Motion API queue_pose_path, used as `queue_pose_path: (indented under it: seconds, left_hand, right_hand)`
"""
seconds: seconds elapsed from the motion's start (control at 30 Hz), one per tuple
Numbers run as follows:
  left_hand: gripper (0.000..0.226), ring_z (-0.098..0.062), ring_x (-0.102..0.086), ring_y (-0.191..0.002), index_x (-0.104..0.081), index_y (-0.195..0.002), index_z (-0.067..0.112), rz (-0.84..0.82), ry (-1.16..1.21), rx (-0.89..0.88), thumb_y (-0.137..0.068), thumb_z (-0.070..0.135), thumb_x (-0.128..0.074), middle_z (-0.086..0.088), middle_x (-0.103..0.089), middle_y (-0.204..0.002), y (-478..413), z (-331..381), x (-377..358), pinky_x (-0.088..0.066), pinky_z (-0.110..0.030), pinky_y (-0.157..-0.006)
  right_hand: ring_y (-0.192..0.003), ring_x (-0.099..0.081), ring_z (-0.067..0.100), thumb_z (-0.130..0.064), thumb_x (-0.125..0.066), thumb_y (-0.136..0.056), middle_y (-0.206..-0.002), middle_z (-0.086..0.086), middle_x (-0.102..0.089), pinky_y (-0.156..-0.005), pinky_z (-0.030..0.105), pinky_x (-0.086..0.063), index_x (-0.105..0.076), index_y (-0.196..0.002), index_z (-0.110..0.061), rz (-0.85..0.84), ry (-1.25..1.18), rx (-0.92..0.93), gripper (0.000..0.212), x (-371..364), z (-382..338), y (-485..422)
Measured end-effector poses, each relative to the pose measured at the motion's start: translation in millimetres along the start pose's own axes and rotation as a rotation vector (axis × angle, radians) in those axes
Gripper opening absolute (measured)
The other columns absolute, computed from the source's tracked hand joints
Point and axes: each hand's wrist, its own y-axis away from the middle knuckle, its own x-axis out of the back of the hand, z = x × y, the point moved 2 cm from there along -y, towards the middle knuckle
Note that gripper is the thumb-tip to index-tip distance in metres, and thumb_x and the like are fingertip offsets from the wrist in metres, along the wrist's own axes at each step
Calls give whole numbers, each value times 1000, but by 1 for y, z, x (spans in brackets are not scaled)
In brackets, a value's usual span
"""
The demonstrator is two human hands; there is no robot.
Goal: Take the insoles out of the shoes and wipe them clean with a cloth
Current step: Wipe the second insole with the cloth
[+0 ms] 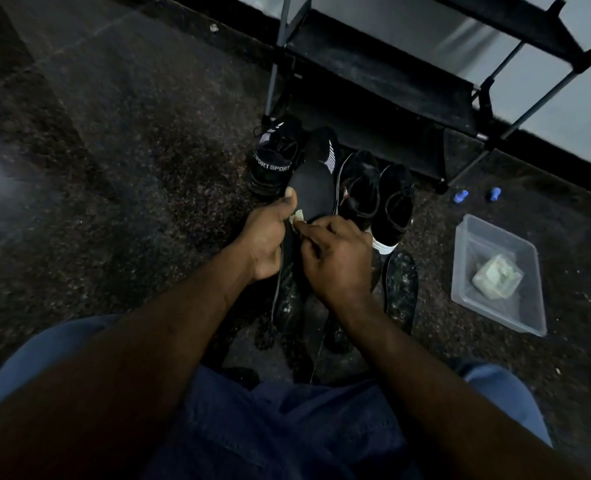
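A black insole (316,188) is held up in front of me by my left hand (266,237), thumb lying along its left edge. My right hand (335,261) grips a small pale cloth (298,216) against the insole's lower part; most of the cloth is hidden under the fingers. Several black shoes stand on the floor behind: a "SPORT" sneaker (275,157) at the left, another (327,147) behind the insole, and a pair (377,199) to the right. Another insole (403,285), dark and speckled, lies on the floor to the right of my right hand.
A clear plastic tub (474,237) with a crumpled pale cloth (498,282) inside sits on the dark speckled floor at right. A metal-framed shoe rack (391,81) stands behind the shoes. Two small blue objects (460,196) lie near its foot. My blue-clad knees fill the bottom.
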Motion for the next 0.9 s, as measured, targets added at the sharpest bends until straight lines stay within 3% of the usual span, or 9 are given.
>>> queue_pose_path:
  seconds: [0.13,0.27,0.47,0.6,0.73,0.9]
  left_hand:
    - [53,-22,-61,-130,-59,-143,13,22,-57,11,-106,49,-48,-5,-66,-139,-5,-6,-1,-49,-40,-111]
    - [52,-27,-65,-126,-60,-142,10,-20,-25,35,-109,46,-44,-12,-68,-136,-4,-10,-1,-51,-43,-109]
    - [61,-27,-56,-136,-56,-146,9,68,-19,40,-103,51,-55,-12,-58,-148,-10,-18,9,-42,-45,-118]
    - [51,-25,-66,-123,-62,-139,10,71,-58,48,-106,47,-51,-10,-69,-133,-10,-30,4,-50,-44,-110]
    - [54,-26,-62,-129,-56,-145,10,52,-65,73,-107,47,-47,-11,-65,-140,-17,-42,-6,-47,-45,-114]
    - [59,-28,-72,-114,-64,-137,6,65,-40,106,-106,53,-44,-15,-72,-128,-29,-47,-12,-62,-35,-87]
  right_hand:
    - [-86,-64,23,-30,-61,-86,-92,-8,-69,-73,36,-38,-80,-103,-31,33,45,-16,26,2,18,-3]
    - [-86,-66,26,-29,-59,-84,-90,-4,-69,-71,38,-46,-81,-101,-27,87,-22,-125,28,0,25,-21]
    - [-85,-65,23,-23,-63,-89,-89,-3,-66,-72,47,-51,-79,-111,-24,19,-177,-21,27,-22,16,1]
    - [-85,-65,22,-24,-68,-91,-91,-6,-67,-75,49,-49,-80,-112,-29,47,-150,-17,25,-21,46,12]
    - [-82,-65,23,-24,-67,-90,-89,-6,-67,-74,49,-50,-80,-112,-28,69,-151,-75,25,-24,71,9]
    - [-82,-64,23,-23,-67,-90,-88,-4,-66,-73,46,-53,-79,-116,-27,40,-243,-110,29,-40,79,3]
